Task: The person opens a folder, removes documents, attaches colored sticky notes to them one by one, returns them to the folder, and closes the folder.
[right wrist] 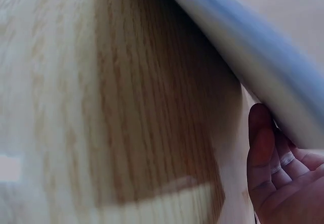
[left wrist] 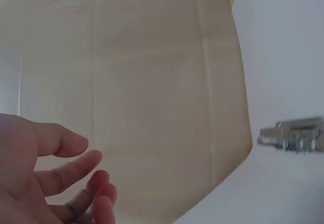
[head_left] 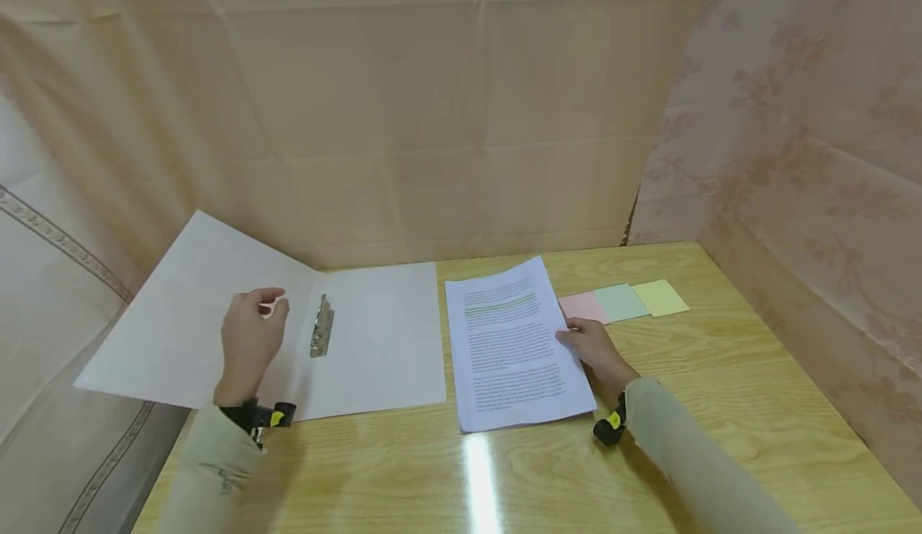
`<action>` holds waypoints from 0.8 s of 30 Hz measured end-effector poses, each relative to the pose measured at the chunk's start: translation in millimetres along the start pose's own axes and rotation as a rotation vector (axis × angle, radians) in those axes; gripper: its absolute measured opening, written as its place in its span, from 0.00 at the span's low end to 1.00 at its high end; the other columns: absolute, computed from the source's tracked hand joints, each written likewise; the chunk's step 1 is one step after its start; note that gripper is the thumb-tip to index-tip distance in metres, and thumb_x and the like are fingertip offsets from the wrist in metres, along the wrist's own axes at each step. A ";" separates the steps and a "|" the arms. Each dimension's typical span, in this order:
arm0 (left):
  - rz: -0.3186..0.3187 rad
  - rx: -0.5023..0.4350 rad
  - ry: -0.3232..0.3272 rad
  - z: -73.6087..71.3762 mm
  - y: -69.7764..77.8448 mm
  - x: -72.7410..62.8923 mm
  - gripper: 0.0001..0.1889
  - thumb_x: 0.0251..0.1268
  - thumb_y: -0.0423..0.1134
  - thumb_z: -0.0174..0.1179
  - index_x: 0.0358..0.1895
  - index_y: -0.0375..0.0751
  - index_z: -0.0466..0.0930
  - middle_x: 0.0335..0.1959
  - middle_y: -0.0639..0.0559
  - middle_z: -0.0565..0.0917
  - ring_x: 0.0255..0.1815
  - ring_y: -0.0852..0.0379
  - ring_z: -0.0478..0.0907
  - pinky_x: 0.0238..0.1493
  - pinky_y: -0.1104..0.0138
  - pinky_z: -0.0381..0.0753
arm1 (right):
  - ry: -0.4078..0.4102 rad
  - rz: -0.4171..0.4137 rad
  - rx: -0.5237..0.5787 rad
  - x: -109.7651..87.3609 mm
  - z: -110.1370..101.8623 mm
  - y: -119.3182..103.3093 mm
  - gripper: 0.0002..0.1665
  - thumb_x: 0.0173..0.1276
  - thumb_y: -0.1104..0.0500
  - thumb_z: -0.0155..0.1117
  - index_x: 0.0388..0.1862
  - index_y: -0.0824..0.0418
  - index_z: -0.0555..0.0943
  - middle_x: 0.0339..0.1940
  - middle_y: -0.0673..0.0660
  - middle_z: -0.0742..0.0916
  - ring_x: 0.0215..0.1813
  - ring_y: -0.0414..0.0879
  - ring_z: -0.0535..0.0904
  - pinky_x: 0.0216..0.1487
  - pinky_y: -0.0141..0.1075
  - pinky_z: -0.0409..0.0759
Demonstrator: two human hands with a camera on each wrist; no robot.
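A white folder [head_left: 382, 342] lies spread on the table, its left cover [head_left: 180, 302] tilted up. Along its spine sits a metal clip [head_left: 322, 326], which also shows at the right of the left wrist view. My left hand [head_left: 252, 338] hovers over the folder left of the clip, fingers loosely bent and nothing between them. With thumb on top and fingers beneath, my right hand [head_left: 594, 350] pinches the right edge of a stack of printed paper [head_left: 511, 358] with green highlighted lines. In the right wrist view the paper's edge [right wrist: 243, 52] is raised above the table.
Pink [head_left: 582, 307], green [head_left: 621, 302] and yellow [head_left: 660, 297] sticky notes lie in a row behind my right hand. Beige cloth [head_left: 446, 118] hangs along the wooden table's [head_left: 374, 478] back edge, and patterned cloth [head_left: 814, 158] hangs on the right.
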State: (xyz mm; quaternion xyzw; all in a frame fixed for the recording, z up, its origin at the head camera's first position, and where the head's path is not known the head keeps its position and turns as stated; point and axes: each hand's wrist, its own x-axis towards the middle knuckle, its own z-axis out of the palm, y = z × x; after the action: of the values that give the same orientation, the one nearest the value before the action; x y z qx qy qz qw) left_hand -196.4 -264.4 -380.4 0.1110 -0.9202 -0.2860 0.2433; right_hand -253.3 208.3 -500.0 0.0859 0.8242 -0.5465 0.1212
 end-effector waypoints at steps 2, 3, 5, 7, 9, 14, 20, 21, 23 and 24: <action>-0.004 -0.009 -0.038 7.8 1.9 -2.2 0.16 0.70 0.37 0.51 0.53 0.30 0.79 0.48 0.33 0.77 0.46 0.40 0.74 0.40 0.58 0.68 | 0.001 0.007 -0.014 0.5 -0.2 0.1 0.24 0.73 0.59 0.54 0.63 0.70 0.73 0.50 0.63 0.84 0.42 0.46 0.78 0.41 0.32 0.74; -0.008 -0.011 -0.054 11.4 2.9 -3.1 0.16 0.70 0.37 0.51 0.53 0.30 0.79 0.48 0.33 0.77 0.46 0.40 0.74 0.40 0.58 0.68 | 0.002 0.010 -0.022 0.7 -0.2 0.4 0.24 0.73 0.59 0.54 0.63 0.70 0.73 0.50 0.63 0.83 0.43 0.47 0.78 0.42 0.33 0.74; -0.011 -0.013 -0.075 18.2 4.3 -4.9 0.16 0.70 0.37 0.51 0.53 0.30 0.79 0.48 0.34 0.77 0.46 0.40 0.74 0.41 0.57 0.69 | 0.003 0.022 -0.034 1.3 -0.2 0.8 0.23 0.73 0.58 0.54 0.63 0.69 0.74 0.50 0.63 0.83 0.45 0.48 0.77 0.44 0.33 0.73; -0.007 -0.018 -0.092 24.5 5.6 -6.9 0.16 0.70 0.37 0.51 0.53 0.30 0.79 0.48 0.34 0.77 0.46 0.40 0.74 0.42 0.55 0.70 | 0.004 0.021 -0.041 1.5 -0.5 1.2 0.23 0.73 0.58 0.54 0.62 0.70 0.74 0.51 0.63 0.83 0.46 0.49 0.77 0.46 0.35 0.73; -0.006 -0.024 -0.115 30.6 7.3 -9.3 0.16 0.71 0.38 0.51 0.53 0.30 0.79 0.48 0.34 0.77 0.46 0.41 0.74 0.42 0.55 0.70 | 0.007 0.024 -0.041 1.4 -0.8 1.4 0.23 0.73 0.58 0.54 0.62 0.70 0.74 0.52 0.63 0.83 0.47 0.49 0.77 0.47 0.35 0.73; -0.007 -0.048 -0.159 44.0 15.0 -17.5 0.16 0.71 0.38 0.52 0.53 0.31 0.79 0.48 0.34 0.78 0.47 0.41 0.74 0.43 0.54 0.72 | -0.007 0.013 -0.028 1.4 -1.3 3.3 0.24 0.73 0.58 0.55 0.63 0.71 0.73 0.51 0.64 0.84 0.45 0.47 0.79 0.47 0.35 0.75; -0.005 -0.064 -0.184 60.9 21.2 -23.9 0.15 0.70 0.38 0.52 0.51 0.32 0.81 0.47 0.35 0.79 0.47 0.41 0.76 0.46 0.52 0.73 | -0.027 0.046 -0.019 1.8 -1.9 4.1 0.26 0.73 0.56 0.55 0.65 0.69 0.72 0.52 0.63 0.84 0.44 0.46 0.79 0.46 0.34 0.76; -0.003 -0.065 -0.191 63.3 21.7 -24.4 0.15 0.70 0.38 0.53 0.51 0.32 0.81 0.47 0.35 0.79 0.47 0.41 0.76 0.46 0.52 0.73 | -0.027 0.055 -0.020 1.8 -1.9 4.1 0.27 0.73 0.56 0.55 0.66 0.69 0.72 0.53 0.63 0.84 0.45 0.47 0.79 0.47 0.35 0.76; -0.003 -0.063 -0.202 67.0 22.4 -24.7 0.15 0.70 0.38 0.53 0.51 0.32 0.81 0.47 0.35 0.79 0.46 0.42 0.76 0.45 0.53 0.73 | -0.028 0.064 -0.027 2.2 -2.2 4.6 0.28 0.73 0.56 0.56 0.66 0.70 0.71 0.54 0.64 0.84 0.47 0.47 0.79 0.49 0.36 0.76; -0.005 -0.061 -0.204 68.7 23.0 -24.7 0.15 0.69 0.38 0.53 0.51 0.32 0.81 0.47 0.35 0.80 0.46 0.42 0.76 0.44 0.54 0.72 | -0.027 0.067 -0.028 2.4 -2.3 4.7 0.28 0.73 0.56 0.56 0.66 0.70 0.71 0.55 0.65 0.83 0.47 0.48 0.79 0.50 0.37 0.77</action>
State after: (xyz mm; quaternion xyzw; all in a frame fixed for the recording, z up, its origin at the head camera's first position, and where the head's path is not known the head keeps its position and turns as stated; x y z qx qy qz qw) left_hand -211.8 -204.8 -425.9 0.0761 -0.9306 -0.3245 0.1511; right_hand -254.5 212.3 -504.0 0.1046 0.8266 -0.5318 0.1517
